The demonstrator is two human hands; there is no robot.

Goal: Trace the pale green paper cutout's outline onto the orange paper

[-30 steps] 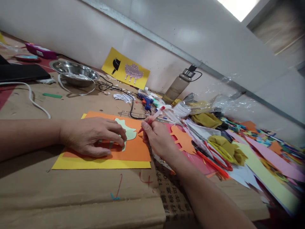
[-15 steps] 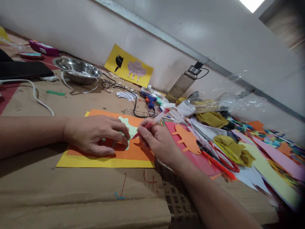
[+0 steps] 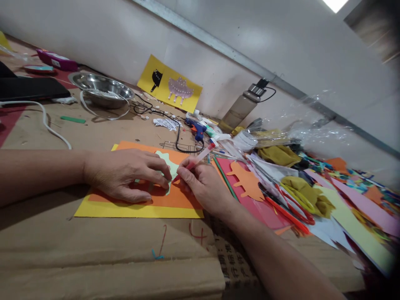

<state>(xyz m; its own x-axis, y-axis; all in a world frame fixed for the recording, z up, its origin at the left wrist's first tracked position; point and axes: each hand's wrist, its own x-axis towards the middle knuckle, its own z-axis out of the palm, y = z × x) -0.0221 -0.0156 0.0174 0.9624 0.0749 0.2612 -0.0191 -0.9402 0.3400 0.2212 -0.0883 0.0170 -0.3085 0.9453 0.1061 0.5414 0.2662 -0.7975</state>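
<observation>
My left hand (image 3: 128,177) lies over a pale green paper cutout (image 3: 170,164), fingers spread and pressing it down. Beneath the cutout is an orange sheet (image 3: 184,200), which rests on a yellow sheet (image 3: 140,212). A red pen with a clear barrel (image 3: 203,154) is pinched in my right hand (image 3: 204,183). Its tip meets the right edge of the cutout, close to my left fingertips. Part of the cutout is hidden under my left hand.
An orange cutout (image 3: 245,181) lies on red sheets (image 3: 271,212) at the right, beside red-handled scissors (image 3: 300,208). Behind are a glue gun (image 3: 196,129), a bottle (image 3: 240,108), a metal bowl (image 3: 103,87) and a yellow card with decorated shapes (image 3: 164,98). Paper scraps crowd the far right.
My right hand and the pen have shifted slightly left along the cutout's edge, and the pen leans over a little more. My left hand stays in place.
</observation>
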